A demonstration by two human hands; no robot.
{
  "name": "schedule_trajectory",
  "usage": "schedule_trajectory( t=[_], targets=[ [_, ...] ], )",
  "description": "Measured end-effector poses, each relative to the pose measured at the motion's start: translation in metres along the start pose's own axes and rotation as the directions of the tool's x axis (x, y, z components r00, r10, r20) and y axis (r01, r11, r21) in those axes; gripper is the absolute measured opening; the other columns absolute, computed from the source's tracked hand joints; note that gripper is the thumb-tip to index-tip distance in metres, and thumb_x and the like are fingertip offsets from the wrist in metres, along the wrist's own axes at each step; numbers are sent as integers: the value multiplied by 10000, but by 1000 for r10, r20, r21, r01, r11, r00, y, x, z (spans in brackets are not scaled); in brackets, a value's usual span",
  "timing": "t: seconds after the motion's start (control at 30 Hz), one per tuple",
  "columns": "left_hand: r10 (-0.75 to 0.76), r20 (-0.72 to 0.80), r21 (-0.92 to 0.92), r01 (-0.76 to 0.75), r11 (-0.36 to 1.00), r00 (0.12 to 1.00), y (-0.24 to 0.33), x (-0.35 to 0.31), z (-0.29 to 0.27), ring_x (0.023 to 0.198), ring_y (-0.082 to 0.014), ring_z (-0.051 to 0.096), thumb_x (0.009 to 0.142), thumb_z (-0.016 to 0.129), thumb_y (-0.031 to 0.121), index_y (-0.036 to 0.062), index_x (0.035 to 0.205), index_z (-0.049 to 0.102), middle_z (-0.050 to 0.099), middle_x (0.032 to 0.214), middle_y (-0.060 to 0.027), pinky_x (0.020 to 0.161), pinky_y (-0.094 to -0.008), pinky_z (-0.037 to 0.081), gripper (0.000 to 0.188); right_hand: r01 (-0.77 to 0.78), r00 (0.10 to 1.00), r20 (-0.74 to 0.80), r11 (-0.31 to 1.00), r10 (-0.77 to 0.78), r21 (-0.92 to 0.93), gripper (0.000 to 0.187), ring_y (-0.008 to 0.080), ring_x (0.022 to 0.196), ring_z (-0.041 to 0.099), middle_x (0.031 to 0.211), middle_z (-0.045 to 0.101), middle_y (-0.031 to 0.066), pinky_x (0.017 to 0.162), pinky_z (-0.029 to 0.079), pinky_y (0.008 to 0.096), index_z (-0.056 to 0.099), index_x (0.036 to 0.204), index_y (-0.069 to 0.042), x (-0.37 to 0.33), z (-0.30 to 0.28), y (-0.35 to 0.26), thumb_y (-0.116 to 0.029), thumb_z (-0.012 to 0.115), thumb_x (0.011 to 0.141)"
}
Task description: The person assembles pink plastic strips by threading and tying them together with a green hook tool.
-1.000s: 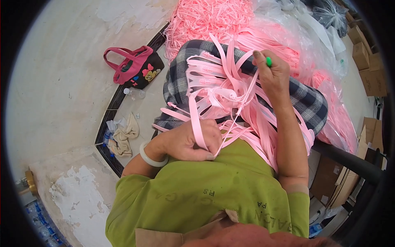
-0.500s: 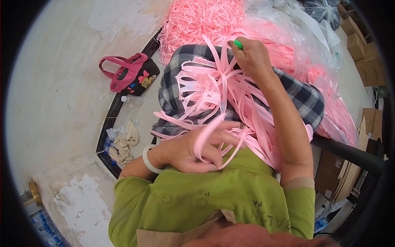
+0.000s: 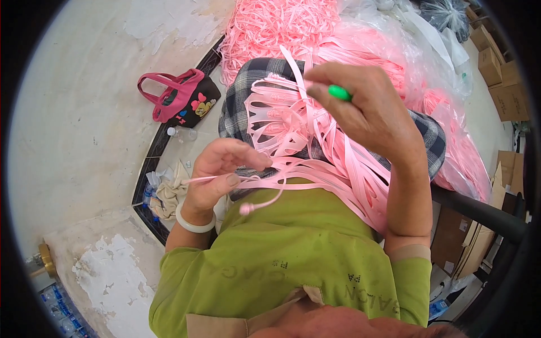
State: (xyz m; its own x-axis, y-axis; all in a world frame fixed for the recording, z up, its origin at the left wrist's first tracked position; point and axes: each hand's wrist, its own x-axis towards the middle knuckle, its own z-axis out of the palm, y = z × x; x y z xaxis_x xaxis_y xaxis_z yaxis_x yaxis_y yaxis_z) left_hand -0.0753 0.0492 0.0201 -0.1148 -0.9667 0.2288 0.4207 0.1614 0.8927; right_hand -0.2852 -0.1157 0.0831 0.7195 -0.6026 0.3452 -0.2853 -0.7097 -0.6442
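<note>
My left hand (image 3: 217, 166) is at the left of my lap, thumb and fingers curled, with a thin pink strip (image 3: 270, 201) at the thumb. The strip loops down to a small pink knob (image 3: 246, 209) over my green shirt. My right hand (image 3: 360, 104), raised over the lap, is closed around a small tool with a green handle (image 3: 340, 93); its working end does not show. Below lies a bundle of soft pink straps (image 3: 355, 163), draped over my plaid-covered lap (image 3: 242, 96). A fan-shaped moulded pink piece (image 3: 276, 118) rests among them.
A heap of pink strips (image 3: 282, 28) rises ahead, beside clear plastic bags (image 3: 394, 34) with more straps. To the left are a pink and black bag (image 3: 180, 98), a bottle (image 3: 181, 133) and a cloth (image 3: 169, 197). Cardboard boxes (image 3: 507, 93) and a black bar (image 3: 479, 211) stand right.
My left hand has moved left and up, away from my chest, with the strip. My right hand has come nearer and to the right with the green-handled tool.
</note>
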Motion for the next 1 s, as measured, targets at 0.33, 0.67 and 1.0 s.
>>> schedule_trajectory(
  t=[0.33,0.67,1.0],
  targets=[
    [-190,87,60,185,981,978,2,12,4,925,-215,593,881,539,223,-41,1049,531,590,1011,-167,762,-297,485,313,-46,909,388,962,152,-268,256,314,725,617,778,609,144,621,476,416,609,906,-26,-24,65,23,-206,662,731],
    [-259,391,300,143,943,883,19,10,20,954,-272,585,851,525,144,-31,1037,590,621,1007,-147,849,-365,440,264,68,962,246,975,-120,210,118,301,675,624,708,610,142,603,474,422,598,781,-41,41,65,-44,-157,601,763],
    [-320,51,18,319,948,946,7,-21,-14,962,-235,601,835,541,102,-61,1080,532,591,1034,-165,847,-329,480,294,102,980,160,989,-119,111,244,299,703,605,822,633,164,647,473,358,614,944,2,31,29,-8,-162,630,764]
  ],
)
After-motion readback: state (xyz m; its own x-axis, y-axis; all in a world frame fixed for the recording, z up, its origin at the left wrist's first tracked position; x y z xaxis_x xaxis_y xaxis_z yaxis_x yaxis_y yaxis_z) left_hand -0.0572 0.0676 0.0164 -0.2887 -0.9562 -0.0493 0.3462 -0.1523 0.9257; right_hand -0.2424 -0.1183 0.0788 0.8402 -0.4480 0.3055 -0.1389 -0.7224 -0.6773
